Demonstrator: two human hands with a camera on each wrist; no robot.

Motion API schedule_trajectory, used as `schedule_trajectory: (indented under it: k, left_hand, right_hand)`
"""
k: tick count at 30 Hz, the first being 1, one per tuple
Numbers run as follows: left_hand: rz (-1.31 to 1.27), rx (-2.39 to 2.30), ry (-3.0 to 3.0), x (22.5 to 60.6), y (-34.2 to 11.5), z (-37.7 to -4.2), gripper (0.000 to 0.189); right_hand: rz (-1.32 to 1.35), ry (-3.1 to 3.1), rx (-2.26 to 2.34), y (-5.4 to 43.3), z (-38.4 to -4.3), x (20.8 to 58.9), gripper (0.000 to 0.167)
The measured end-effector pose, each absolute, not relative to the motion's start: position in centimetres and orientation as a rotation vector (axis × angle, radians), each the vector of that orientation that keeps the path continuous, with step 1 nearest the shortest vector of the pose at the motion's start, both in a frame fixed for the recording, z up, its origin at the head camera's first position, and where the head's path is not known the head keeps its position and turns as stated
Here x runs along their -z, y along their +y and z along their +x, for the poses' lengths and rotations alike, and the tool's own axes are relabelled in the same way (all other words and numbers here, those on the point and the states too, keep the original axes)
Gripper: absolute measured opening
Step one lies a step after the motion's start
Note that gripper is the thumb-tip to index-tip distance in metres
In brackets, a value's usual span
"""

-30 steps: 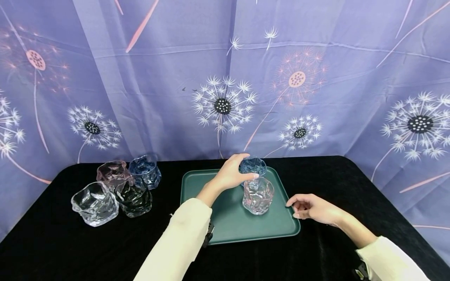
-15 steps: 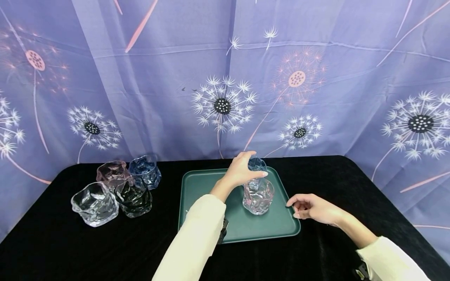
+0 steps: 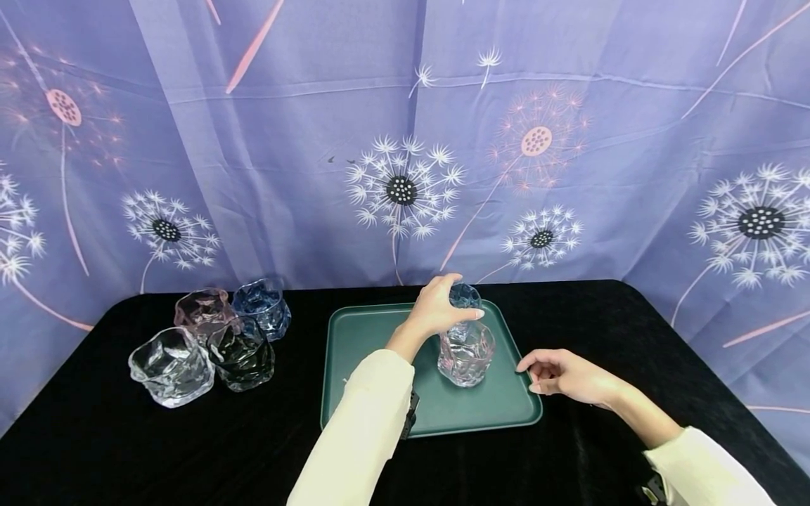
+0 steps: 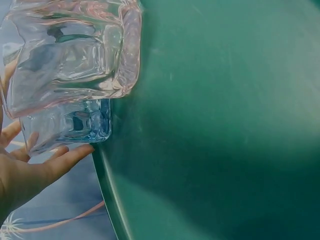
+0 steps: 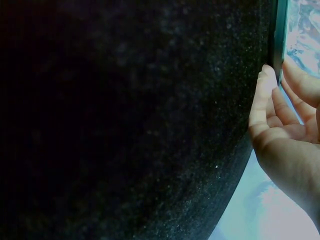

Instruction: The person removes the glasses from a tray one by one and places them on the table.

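My left hand (image 3: 433, 309) reaches over the green tray (image 3: 373, 323). Its thumb and fingers curl round a blue glass (image 3: 465, 295) near the tray's back right corner. In the left wrist view the fingers lie along the far side of the blue glass (image 4: 90, 122). Directly in front of it stands a pale pink glass (image 3: 466, 358), which hides part of the blue one. At the tray's right edge my right hand (image 3: 563, 376) pinches the rim between thumb and fingers. The tray rim (image 5: 281, 40) shows between those fingertips in the right wrist view.
On the black cloth (image 3: 190, 457) to the left, several glasses stand close together: a clear one (image 3: 172, 369), a dark grey one (image 3: 242, 355), a pink one (image 3: 204, 313) and a blue one (image 3: 262, 309). A purple dandelion-print curtain (image 3: 304, 140) hangs behind the table.
My left hand has moved right, from beside the blue glass to round it. The right hand stays at the tray's edge, and the glasses keep their places.
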State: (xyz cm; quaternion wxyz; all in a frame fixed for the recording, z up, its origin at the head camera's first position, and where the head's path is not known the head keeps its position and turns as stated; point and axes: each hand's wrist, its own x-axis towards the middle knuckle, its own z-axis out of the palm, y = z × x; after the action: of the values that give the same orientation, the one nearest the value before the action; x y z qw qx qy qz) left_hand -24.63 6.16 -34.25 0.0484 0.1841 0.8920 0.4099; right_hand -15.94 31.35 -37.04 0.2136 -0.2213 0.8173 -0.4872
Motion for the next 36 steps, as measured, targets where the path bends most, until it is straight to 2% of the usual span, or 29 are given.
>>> schedule_trajectory:
  k: [18, 36]
  left_hand:
    - [0.46, -1.318, 2.736, 34.6, 6.4, -24.5, 0.071]
    - [0.467, -1.373, 2.773, 35.0, 5.4, -25.0, 0.069]
  right_hand:
    - [-0.621, 2.272, 1.348, 31.5, -15.8, 37.3, 0.028]
    - [-0.587, 2.305, 1.297, 31.4, -16.1, 37.3, 0.029]
